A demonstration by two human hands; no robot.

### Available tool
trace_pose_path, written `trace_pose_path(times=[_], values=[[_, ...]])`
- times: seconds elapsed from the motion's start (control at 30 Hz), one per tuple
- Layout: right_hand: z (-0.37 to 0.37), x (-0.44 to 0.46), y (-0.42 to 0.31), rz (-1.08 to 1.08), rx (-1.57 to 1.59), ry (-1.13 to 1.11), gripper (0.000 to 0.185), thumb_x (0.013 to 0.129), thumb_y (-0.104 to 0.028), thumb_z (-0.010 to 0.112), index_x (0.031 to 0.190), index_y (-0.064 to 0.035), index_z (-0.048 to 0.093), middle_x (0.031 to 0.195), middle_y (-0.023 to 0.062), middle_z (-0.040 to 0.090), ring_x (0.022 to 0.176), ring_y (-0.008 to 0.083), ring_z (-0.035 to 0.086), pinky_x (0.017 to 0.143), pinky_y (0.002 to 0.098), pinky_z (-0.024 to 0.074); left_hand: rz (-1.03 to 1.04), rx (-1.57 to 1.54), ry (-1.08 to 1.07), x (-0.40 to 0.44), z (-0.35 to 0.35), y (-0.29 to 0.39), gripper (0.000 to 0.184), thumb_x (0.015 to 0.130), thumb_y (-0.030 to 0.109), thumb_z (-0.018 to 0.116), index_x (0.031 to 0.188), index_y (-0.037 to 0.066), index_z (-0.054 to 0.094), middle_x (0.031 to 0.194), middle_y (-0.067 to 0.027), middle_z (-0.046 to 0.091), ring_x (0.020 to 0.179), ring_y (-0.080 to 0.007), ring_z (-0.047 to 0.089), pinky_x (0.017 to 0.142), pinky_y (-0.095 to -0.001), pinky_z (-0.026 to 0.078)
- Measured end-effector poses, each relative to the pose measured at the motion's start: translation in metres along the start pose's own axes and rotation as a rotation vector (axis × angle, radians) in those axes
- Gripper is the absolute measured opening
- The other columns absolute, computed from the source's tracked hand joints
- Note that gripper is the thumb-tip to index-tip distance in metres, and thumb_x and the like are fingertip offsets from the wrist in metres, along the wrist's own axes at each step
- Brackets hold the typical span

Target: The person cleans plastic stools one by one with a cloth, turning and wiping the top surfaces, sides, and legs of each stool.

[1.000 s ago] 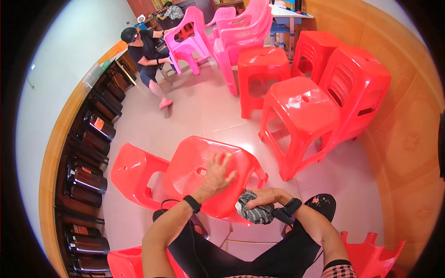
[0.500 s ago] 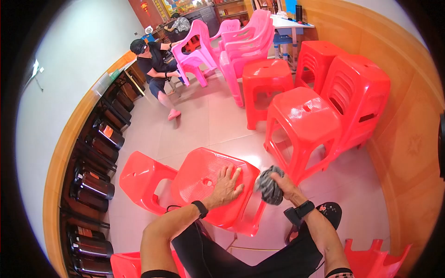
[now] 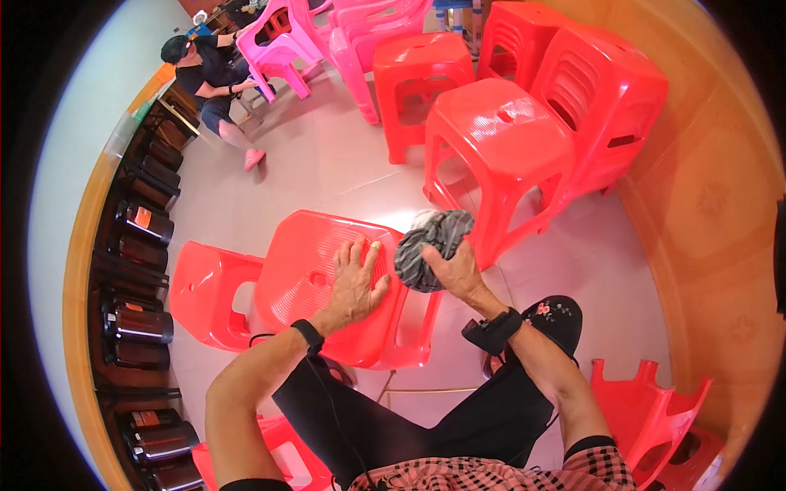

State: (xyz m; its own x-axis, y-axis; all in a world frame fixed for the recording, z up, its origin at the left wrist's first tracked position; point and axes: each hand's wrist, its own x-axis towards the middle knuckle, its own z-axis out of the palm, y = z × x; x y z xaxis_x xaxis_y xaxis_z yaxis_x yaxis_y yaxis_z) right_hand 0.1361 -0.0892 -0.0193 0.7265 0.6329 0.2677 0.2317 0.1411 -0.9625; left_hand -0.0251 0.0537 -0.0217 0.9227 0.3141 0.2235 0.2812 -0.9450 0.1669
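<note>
A red plastic stool (image 3: pixel 299 286) with a ridged seat and a small central hole stands in front of my knees. My left hand (image 3: pixel 354 286) lies on the right part of its seat, fingers spread. My right hand (image 3: pixel 457 274) grips a crumpled grey striped cloth (image 3: pixel 434 250) at the stool's right edge, with the thumb over the cloth. Whether the cloth touches the stool is unclear. Another red stool (image 3: pixel 205 295) is tilted just left of the ridged one.
Red stools (image 3: pixel 508 123) stand ahead to the right, some stacked. Beyond are pink chairs (image 3: pixel 368 41), and a seated person (image 3: pixel 214 78) holds one. Dark cylindrical containers (image 3: pixel 139 323) line the left wall. An overturned red stool (image 3: pixel 639 417) is at lower right.
The view has tilted downward. My right hand has risen with the cloth from the stool's near right corner to its upper right side. My left hand remains on the seat.
</note>
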Motion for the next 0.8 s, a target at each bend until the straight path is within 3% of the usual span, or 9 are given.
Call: trace_pose_path(times=[0.03, 0.07, 0.13, 0.17, 0.27, 0.43, 0.5, 0.6, 0.8], values=[[0.010, 0.006, 0.004, 0.039, 0.106, -0.089, 0.035, 0.075, -0.027, 0.067, 0.097, -0.0001, 0.060, 0.086, 0.0136, 0.063, 0.082, 0.0237, 0.060, 0.077, 0.0374, 0.0481, 0.004, 0.003, 0.000, 0.000, 0.000, 0.001, 0.063, 0.078, 0.032, 0.057, 0.131, 0.001, 0.040, 0.133, -0.0284, 0.032, 0.121, -0.0462, 0.031, 0.102, -0.0552, 0.025], [0.021, 0.010, 0.011, 0.029, 0.115, -0.097, 0.035, 0.075, -0.027, 0.067, 0.097, -0.0001, 0.060, 0.086, 0.0136, 0.063, 0.082, 0.0237, 0.060, 0.077, 0.0374, 0.0481, 0.008, 0.013, 0.001, 0.000, -0.002, 0.000, 0.064, 0.078, 0.031, 0.057, 0.131, 0.001, 0.040, 0.134, -0.0287, 0.032, 0.121, -0.0463, 0.031, 0.102, -0.0552, 0.025], [0.043, 0.015, 0.019, -0.124, -0.439, -0.041, 0.047, 0.072, -0.034, 0.069, 0.104, -0.0009, 0.058, 0.096, 0.0178, 0.061, 0.092, 0.0336, 0.058, 0.084, 0.0437, 0.0460, -0.007, 0.013, -0.006, 0.000, -0.001, 0.000, 0.065, 0.078, 0.030, 0.057, 0.132, 0.000, 0.038, 0.135, -0.0279, 0.030, 0.122, -0.0466, 0.029, 0.103, -0.0559, 0.024], [0.046, 0.017, 0.019, 0.052, -0.356, -0.031, 0.056, 0.070, -0.039, 0.070, 0.109, -0.0005, 0.056, 0.104, 0.0223, 0.058, 0.100, 0.0409, 0.054, 0.089, 0.0487, 0.0427, -0.018, -0.004, -0.023, -0.001, -0.001, 0.000, 0.065, 0.078, 0.028, 0.057, 0.133, 0.000, 0.036, 0.137, -0.0270, 0.028, 0.124, -0.0469, 0.028, 0.103, -0.0565, 0.023], [0.050, 0.029, 0.050, 0.215, -0.226, -0.144, 0.057, 0.071, -0.038, 0.070, 0.110, 0.0009, 0.055, 0.102, 0.0243, 0.058, 0.099, 0.0409, 0.055, 0.088, 0.0476, 0.0438, -0.036, -0.008, -0.034, -0.001, 0.001, 0.001, 0.066, 0.078, 0.028, 0.057, 0.133, 0.000, 0.036, 0.136, -0.0276, 0.028, 0.124, -0.0469, 0.028, 0.103, -0.0565, 0.023], [0.048, 0.022, 0.036, 0.168, -0.160, -0.062, 0.044, 0.072, -0.036, 0.069, 0.094, 0.0017, 0.062, 0.085, 0.0234, 0.064, 0.082, 0.0377, 0.063, 0.075, 0.0432, 0.0488, -0.027, 0.018, -0.022, -0.003, -0.001, 0.000, 0.064, 0.080, 0.032, 0.055, 0.132, -0.001, 0.038, 0.135, -0.0283, 0.030, 0.123, -0.0464, 0.028, 0.103, -0.0555, 0.024], [0.047, 0.021, 0.041, 0.151, -0.164, -0.078, 0.034, 0.077, -0.030, 0.066, 0.093, 0.0005, 0.063, 0.078, 0.0144, 0.066, 0.074, 0.0237, 0.065, 0.069, 0.0363, 0.0504, -0.016, 0.017, -0.017, -0.002, 0.000, 0.001, 0.062, 0.081, 0.034, 0.054, 0.130, -0.001, 0.039, 0.133, -0.0292, 0.032, 0.122, -0.0459, 0.029, 0.102, -0.0548, 0.025], [0.044, 0.021, 0.040, 0.222, -0.153, -0.115, 0.039, 0.073, -0.035, 0.068, 0.087, 0.0013, 0.063, 0.077, 0.0193, 0.066, 0.075, 0.0335, 0.065, 0.069, 0.0411, 0.0502, -0.021, -0.009, -0.002, -0.004, 0.000, 0.002, 0.062, 0.080, 0.034, 0.054, 0.130, 0.000, 0.039, 0.133, -0.0294, 0.032, 0.122, -0.0456, 0.029, 0.103, -0.0543, 0.024], [0.045, 0.021, 0.043, 0.198, -0.140, -0.089, 0.042, 0.072, -0.036, 0.070, 0.090, 0.0013, 0.062, 0.081, 0.0195, 0.065, 0.077, 0.0323, 0.065, 0.072, 0.0408, 0.0501, -0.002, -0.011, -0.006, -0.002, -0.002, 0.002, 0.062, 0.080, 0.033, 0.054, 0.130, 0.000, 0.039, 0.133, -0.0293, 0.032, 0.121, -0.0451, 0.029, 0.103, -0.0539, 0.023]])
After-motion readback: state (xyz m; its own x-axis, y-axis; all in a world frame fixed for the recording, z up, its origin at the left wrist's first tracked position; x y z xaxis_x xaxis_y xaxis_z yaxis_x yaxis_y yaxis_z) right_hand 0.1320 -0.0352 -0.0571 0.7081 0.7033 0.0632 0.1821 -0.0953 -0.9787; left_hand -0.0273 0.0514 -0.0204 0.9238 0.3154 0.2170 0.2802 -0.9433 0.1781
